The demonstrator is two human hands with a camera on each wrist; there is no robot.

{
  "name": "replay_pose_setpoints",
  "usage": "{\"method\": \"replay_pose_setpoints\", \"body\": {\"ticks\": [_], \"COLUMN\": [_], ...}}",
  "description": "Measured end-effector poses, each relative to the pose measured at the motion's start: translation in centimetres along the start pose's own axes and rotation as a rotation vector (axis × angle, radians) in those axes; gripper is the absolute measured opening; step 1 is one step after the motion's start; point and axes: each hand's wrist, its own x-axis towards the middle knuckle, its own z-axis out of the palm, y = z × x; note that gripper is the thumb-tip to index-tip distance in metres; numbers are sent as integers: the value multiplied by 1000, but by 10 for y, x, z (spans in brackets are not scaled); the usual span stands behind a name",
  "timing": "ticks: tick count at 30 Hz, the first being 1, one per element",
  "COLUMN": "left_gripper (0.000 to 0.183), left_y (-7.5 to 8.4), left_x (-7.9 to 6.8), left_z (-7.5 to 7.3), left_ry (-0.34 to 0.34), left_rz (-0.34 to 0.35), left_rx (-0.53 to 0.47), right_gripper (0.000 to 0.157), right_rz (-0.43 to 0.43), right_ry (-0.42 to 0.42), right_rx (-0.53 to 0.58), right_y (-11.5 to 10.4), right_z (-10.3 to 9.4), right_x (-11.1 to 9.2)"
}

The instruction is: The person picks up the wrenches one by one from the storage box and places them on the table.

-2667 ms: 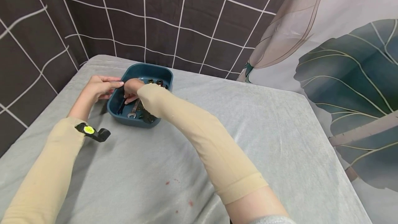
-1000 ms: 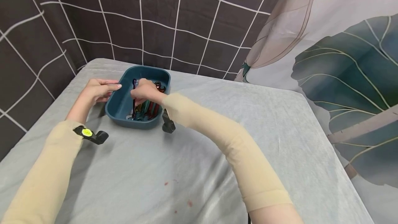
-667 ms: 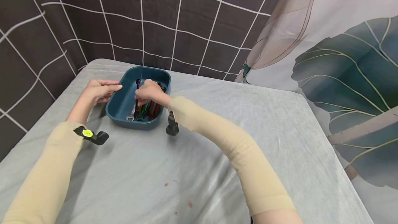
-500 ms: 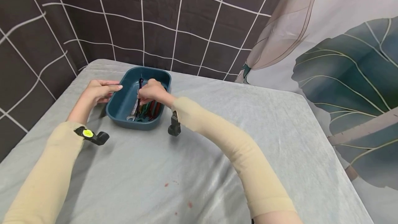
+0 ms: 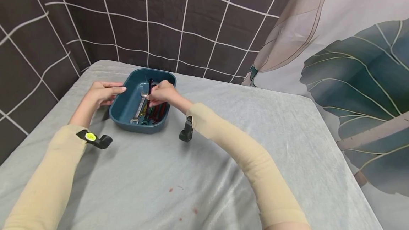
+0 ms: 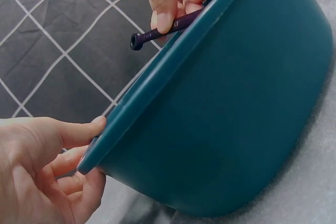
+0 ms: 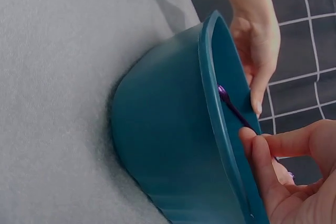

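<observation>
A dark purple wrench (image 5: 150,85) is pinched between the thumb and fingers of my right hand (image 5: 163,92), held over the right half of a blue plastic tub (image 5: 138,128). In the left wrist view, the ring end of this wrench (image 6: 152,36) sticks out above the rim. My left hand (image 5: 103,93) grips the tub's left rim, thumb on top and fingers beneath. Inside the tub, a silver wrench (image 5: 139,109) lies lengthwise. To its right lie several coloured wrenches, among them a red wrench (image 5: 161,112), partly covered by my right hand.
The tub stands on a grey cloth-covered table (image 5: 143,173), near its back left corner. Dark curtain with white grid lines (image 5: 166,20) hangs behind, and a leaf-print curtain (image 5: 358,81) at the right. Black wrist cameras (image 5: 186,130) hang below both forearms.
My right hand came up from the tub's left side with the purple wrench and moved right across it. More of the silver wrench now shows. My left hand has stayed at the rim.
</observation>
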Motion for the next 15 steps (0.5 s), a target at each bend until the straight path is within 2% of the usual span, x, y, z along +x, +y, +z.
{"method": "replay_pose_setpoints", "body": {"ticks": [4,10,15], "left_gripper": [66,64,66], "left_y": [0,0,0], "left_x": [0,0,0], "left_z": [0,1,-1], "left_ry": [-5,4,1], "left_rz": [5,-2,-1], "left_rx": [-6,-7,-12], "right_gripper": [30,10,17], "right_rz": [-4,12,26], "right_ry": [-15,-11,-20], "right_rx": [36,86,122], "right_y": [2,2,2], "right_z": [-4,-9,-14], "right_x": [-2,-4,-8]}}
